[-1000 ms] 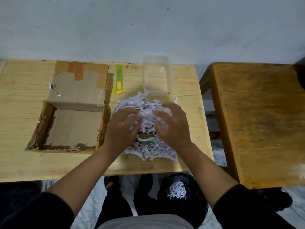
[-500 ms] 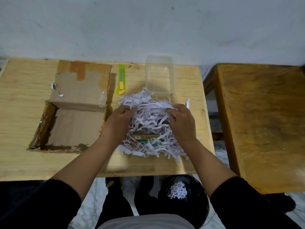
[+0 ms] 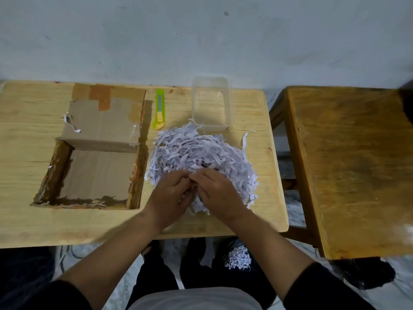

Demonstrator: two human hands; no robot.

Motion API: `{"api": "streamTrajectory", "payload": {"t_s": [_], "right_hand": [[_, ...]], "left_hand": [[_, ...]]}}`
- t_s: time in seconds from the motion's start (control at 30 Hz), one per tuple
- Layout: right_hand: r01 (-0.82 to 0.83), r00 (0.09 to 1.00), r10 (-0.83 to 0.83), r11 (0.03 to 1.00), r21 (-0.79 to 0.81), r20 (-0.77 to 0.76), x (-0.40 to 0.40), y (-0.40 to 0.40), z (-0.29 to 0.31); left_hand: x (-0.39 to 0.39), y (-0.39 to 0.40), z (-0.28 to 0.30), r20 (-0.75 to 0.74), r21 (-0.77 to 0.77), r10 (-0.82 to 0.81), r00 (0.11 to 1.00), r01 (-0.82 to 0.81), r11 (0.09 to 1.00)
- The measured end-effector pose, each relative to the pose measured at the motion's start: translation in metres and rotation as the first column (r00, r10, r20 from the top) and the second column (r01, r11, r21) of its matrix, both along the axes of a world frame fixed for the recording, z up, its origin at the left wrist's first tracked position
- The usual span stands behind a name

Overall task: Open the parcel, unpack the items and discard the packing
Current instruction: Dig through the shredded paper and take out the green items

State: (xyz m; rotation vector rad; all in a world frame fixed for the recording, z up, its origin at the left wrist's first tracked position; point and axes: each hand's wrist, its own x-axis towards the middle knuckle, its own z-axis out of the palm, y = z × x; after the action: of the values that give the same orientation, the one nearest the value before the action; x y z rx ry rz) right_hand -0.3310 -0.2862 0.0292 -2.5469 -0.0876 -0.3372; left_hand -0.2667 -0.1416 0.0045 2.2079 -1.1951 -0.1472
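An opened cardboard box [image 3: 93,166] lies on the light wooden table [image 3: 26,220], its flap folded back and its inside bare. To its right sits a heap of white shredded paper [image 3: 201,153]. My left hand [image 3: 169,195] and my right hand [image 3: 220,195] meet at the near edge of the heap, fingers curled into the shreds and touching each other. Whatever lies under the shreds between the fingers is hidden.
A green and yellow utility knife [image 3: 159,110] lies behind the heap, next to a clear plastic container [image 3: 211,104]. A darker wooden table [image 3: 348,166] stands to the right. Below the table edge a black bin bag [image 3: 241,262] holds some shredded paper.
Both hands have drawn back from the sides of the heap to its near edge and come together. The brown and green item seen among the shreds earlier is now covered.
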Motion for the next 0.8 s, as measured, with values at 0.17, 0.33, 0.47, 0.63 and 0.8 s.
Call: {"api": "streamTrajectory", "payload": {"t_s": [0.17, 0.33, 0.47, 0.63, 0.8], "right_hand": [[0.087, 0.982, -0.098, 0.993, -0.078, -0.158, -0.007, -0.009, -0.013], [0.176, 0.979, -0.179, 0.984, -0.037, -0.096, -0.019, -0.024, -0.018], [0.127, 0.992, -0.127, 0.991, -0.04, 0.014, -0.024, -0.023, -0.022], [0.144, 0.988, -0.148, 0.988, -0.06, -0.055, -0.029, -0.022, -0.029], [0.146, 0.958, -0.153, 0.988, -0.048, -0.241, -0.026, -0.029, -0.033]], "left_hand": [[0.003, 0.014, -0.016, -0.085, 0.215, 0.042, 0.995, -0.023, 0.976], [0.007, 0.019, -0.018, -0.126, 0.173, 0.161, 0.979, -0.138, 0.975], [0.003, 0.014, -0.016, -0.141, 0.077, 0.211, 0.967, -0.201, 0.976], [0.004, 0.008, -0.018, -0.185, 0.072, 0.281, 0.942, -0.272, 0.959], [0.009, 0.001, -0.016, -0.323, 0.072, 0.36, 0.875, -0.357, 0.931]]}}
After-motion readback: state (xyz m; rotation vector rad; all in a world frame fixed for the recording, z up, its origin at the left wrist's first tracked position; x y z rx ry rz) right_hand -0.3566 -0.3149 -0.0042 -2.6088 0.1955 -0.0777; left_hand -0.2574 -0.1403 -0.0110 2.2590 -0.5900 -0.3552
